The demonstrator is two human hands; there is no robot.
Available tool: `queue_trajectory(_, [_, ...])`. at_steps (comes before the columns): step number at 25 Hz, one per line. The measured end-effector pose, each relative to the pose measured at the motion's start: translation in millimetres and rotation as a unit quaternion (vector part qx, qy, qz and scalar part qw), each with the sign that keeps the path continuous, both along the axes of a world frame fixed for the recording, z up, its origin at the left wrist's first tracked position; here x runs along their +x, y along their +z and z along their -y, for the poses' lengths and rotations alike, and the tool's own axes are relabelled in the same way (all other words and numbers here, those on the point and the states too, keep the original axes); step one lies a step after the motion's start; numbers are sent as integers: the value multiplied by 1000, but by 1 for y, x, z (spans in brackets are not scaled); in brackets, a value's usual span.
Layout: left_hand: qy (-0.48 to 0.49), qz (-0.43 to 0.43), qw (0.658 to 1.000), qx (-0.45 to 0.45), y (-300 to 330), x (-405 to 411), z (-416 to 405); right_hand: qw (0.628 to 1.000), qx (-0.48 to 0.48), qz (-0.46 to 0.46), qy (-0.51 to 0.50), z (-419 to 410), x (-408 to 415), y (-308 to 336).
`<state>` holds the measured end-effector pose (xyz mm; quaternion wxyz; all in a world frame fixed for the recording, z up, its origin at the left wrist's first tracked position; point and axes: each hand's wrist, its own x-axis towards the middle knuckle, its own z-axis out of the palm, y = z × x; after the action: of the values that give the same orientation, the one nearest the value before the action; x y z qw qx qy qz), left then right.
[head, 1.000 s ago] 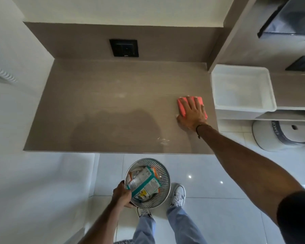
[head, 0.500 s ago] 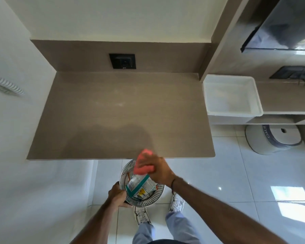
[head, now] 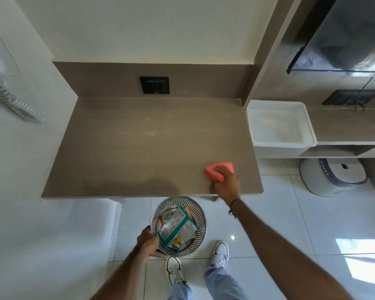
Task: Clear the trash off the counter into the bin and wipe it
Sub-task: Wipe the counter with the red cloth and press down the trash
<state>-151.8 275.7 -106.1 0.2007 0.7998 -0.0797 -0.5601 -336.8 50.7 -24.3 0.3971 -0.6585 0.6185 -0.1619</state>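
Note:
A brown wood-grain counter [head: 143, 148] fills the middle of the view, its top bare. My right hand [head: 226, 184] presses a folded pink cloth [head: 213, 172] onto the counter near its front right corner. Below the front edge, my left hand [head: 148, 243] grips the rim of a round metal mesh bin [head: 200, 215] held above the floor. Inside the bin lie a teal and white carton [head: 178, 231] and some orange wrapping.
A white plastic tub [head: 307, 131] sits on a lower shelf right of the counter, with a round white appliance [head: 333, 176] on the tiled floor below it. A black socket [head: 154, 85] is on the backsplash. A coiled cord [head: 15, 100] hangs on the left wall.
My right hand carried the pink cloth from the counter's right side down over the bin, then back onto the counter near the front right corner. The bin stays held in my left hand.

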Motion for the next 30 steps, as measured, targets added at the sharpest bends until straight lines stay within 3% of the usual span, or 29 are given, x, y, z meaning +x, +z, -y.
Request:
queue_trajectory(2, [1,3,1000,2,1,0,1,994,16,20,103,-32,23,-7])
queue_trajectory(4, [4,-3,1000,2,1,-1,4,980,120,110,119,-51,41,-4])
queue_trajectory(7, [11,1,1000,8,2,-1,7,910,303,278,-53,-33,49,11])
queue_trajectory(10, [12,4,1000,7,-2,-3,9,829,330,395,-219,6,36,21])
queue_trajectory(11, [14,4,1000,6,-3,-4,10,841,305,372,-247,15,30,22])
queue_trajectory(12, [14,7,1000,5,-3,-6,12,881,265,305,-247,21,22,20])
queue_trajectory(14, [13,5,1000,6,-4,-10,16,957,155,103,-224,15,-1,11])
queue_trajectory(18, [17,-12,1000,4,-5,-17,25,967,22,1,-255,-30,-53,-17])
queue_trajectory(20, [17,-16,1000,12,-11,-22,28,976,56,-68,-199,-54,-65,-46])
queue_trajectory(22, [14,-23,1000,15,-21,-27,30,971,191,-89,-116,-72,-64,-74])
queue_trajectory(24, [-10,-21,999,31,-38,-32,34,943,318,-90,-49,-81,-57,-102])
queue_trajectory(26, [-35,-4,998,44,-60,-37,37,940,318,-122,5,-84,-52,-130])
queue_trajectory(30, [-121,83,988,44,-134,-42,39,939,310,-147,-21,-84,-52,-196])
